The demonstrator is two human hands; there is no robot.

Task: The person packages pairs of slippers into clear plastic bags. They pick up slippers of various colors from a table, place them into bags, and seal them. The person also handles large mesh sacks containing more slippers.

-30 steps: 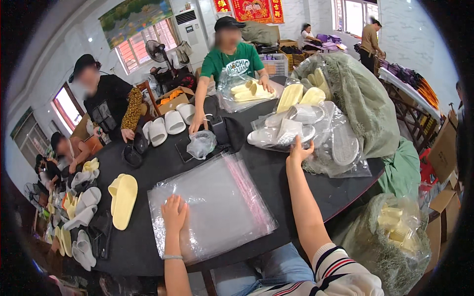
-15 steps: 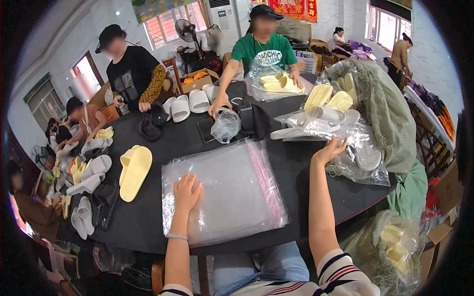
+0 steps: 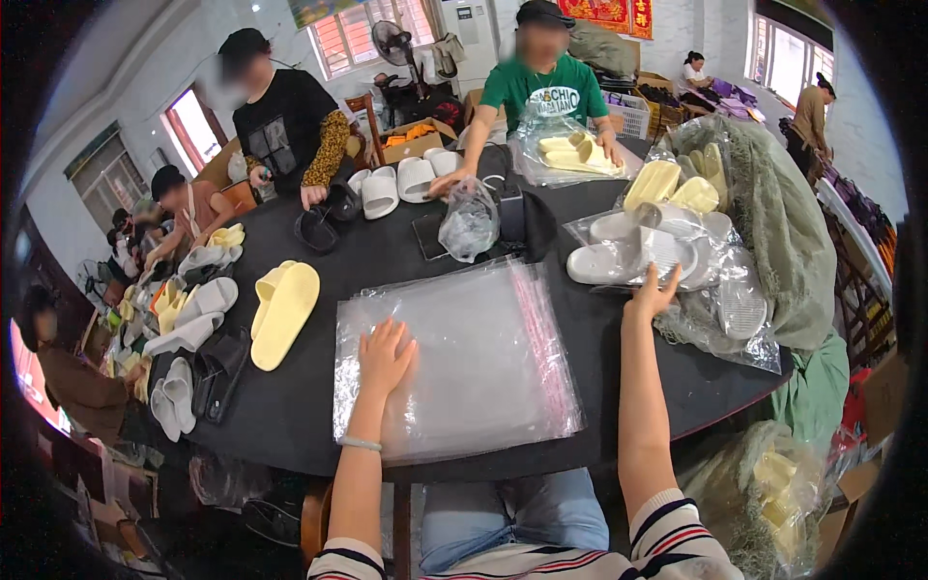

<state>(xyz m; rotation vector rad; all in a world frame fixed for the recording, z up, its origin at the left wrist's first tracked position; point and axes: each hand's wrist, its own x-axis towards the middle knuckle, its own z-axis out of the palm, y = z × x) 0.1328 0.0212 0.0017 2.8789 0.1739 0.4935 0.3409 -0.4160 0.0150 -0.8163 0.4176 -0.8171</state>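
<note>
My left hand (image 3: 387, 356) lies flat with its fingers spread on a stack of clear plastic bags (image 3: 474, 372), which has a pink strip down its right side. At the right, my right hand (image 3: 653, 294) rests its outstretched fingers on a pair of white slippers (image 3: 597, 265) in a clear bag. More bagged slippers, white and pale yellow (image 3: 652, 184), lie heaped just beyond. A pale yellow slide slipper (image 3: 285, 314) sits to the left of the bag stack, apart from my hands.
The black table (image 3: 503, 462) curves around me. Grey slippers (image 3: 174, 398) and black slippers (image 3: 220, 372) crowd its left side. Across stands a person in green (image 3: 541, 97), beside a crumpled clear bag (image 3: 470, 220). A large woven sack (image 3: 778, 232) borders the right edge.
My right hand has come further onto the bagged white slippers, which now lie flatter with their tops showing. My left hand stays on the bag stack. The whole view has shifted slightly.
</note>
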